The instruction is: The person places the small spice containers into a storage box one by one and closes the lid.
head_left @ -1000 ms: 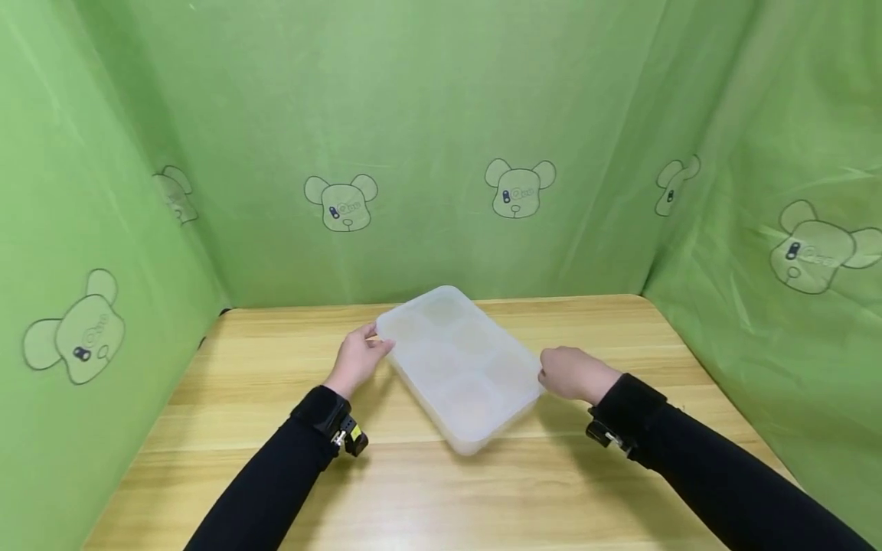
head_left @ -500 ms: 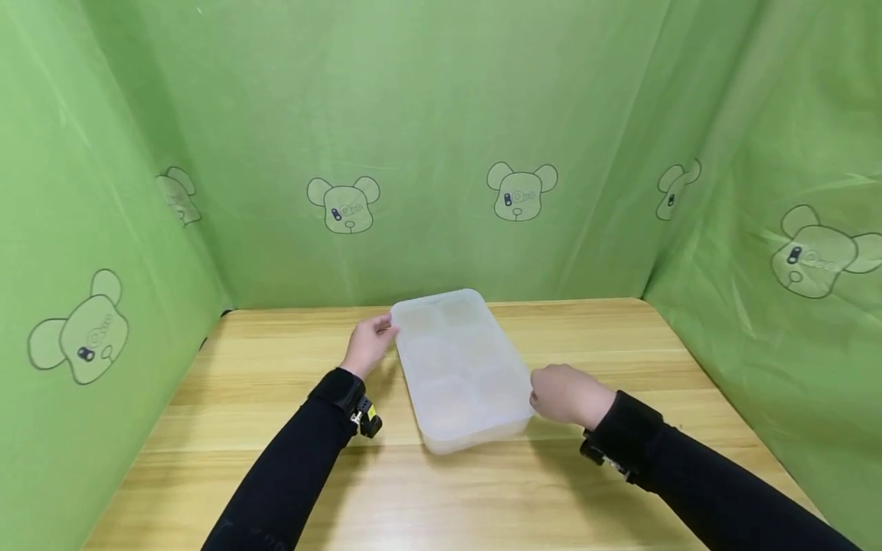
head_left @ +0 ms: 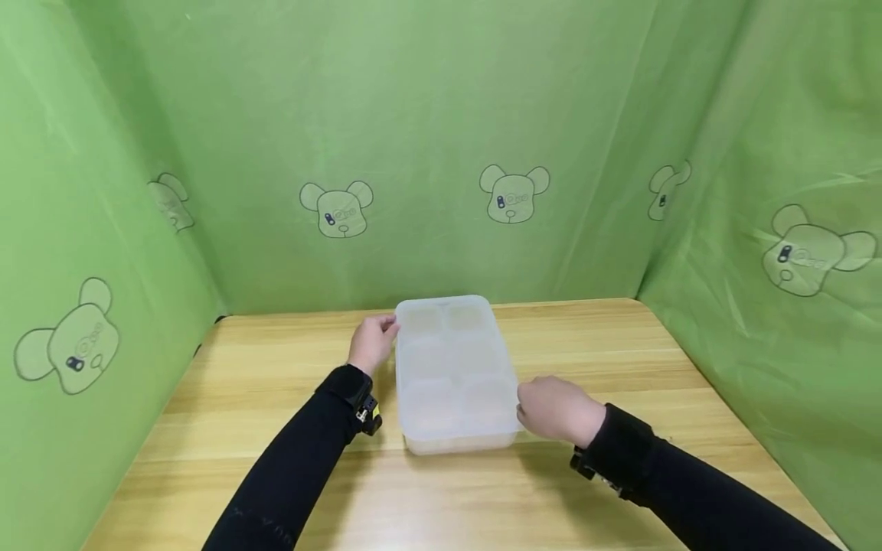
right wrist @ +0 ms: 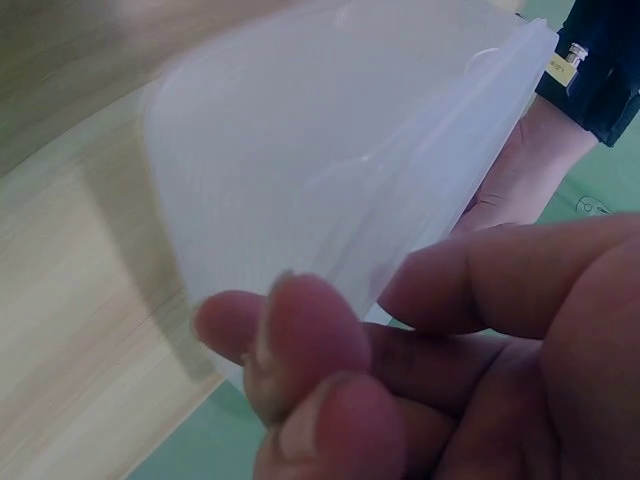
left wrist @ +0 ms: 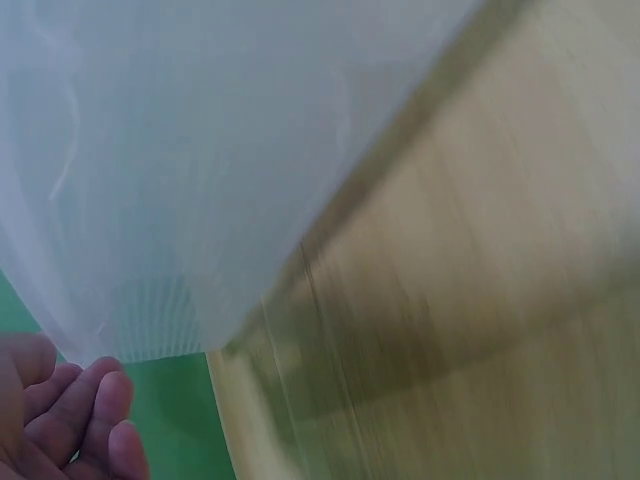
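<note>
A frosted white plastic storage box (head_left: 455, 367) with a lid and several compartments showing through it lies lengthwise between my hands in the head view. My left hand (head_left: 372, 343) pinches its far left corner between thumb and fingers. At the near right corner, my right hand (head_left: 556, 409) grips the edge. In the left wrist view the ribbed side of the box (left wrist: 190, 180) fills the upper left, its shadow falling on the wood. The right wrist view shows curled fingers (right wrist: 310, 335) and the thumb at the corner of the box.
A light wood-grain table (head_left: 441, 505) lies under the box. Green cloth (head_left: 427, 92) printed with bear heads hangs behind it and on both sides, close to the table's far edge.
The box has turned clockwise, from slanted to nearly straight with its short side toward me. The left hand moved slightly right, the right hand toward me and left. Both kept their hold.
</note>
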Available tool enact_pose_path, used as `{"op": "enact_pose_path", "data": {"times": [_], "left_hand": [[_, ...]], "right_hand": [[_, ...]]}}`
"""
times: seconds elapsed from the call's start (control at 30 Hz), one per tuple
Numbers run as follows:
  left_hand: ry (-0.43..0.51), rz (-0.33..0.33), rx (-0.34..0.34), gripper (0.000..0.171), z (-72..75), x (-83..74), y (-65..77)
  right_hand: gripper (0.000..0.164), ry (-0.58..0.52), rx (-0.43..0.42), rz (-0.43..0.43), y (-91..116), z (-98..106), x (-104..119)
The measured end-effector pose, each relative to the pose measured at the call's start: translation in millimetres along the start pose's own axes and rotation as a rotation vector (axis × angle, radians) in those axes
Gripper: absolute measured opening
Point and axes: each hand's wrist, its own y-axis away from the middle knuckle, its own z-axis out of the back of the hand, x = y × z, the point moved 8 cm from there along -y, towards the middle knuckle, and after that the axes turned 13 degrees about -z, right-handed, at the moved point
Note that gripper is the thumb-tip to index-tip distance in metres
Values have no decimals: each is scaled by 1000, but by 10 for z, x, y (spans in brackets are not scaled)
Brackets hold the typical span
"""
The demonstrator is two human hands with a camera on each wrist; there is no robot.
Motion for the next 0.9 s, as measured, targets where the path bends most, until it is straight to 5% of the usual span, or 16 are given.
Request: {"op": "enact_pose_path", "data": {"times": [0.47,0.67,0.9], "left_hand": [[-65,-38,14,31,39,-12,31],[-106,-32,71,31,91,-114,222],[-181,26,184,39,56,-287,478]], "right_hand": [[22,-17,32,-10,-23,-19,42],[28,-53,10,-24,-111,-55,-32],[33,-169,-83,-101,-464,-21,-205]]}}
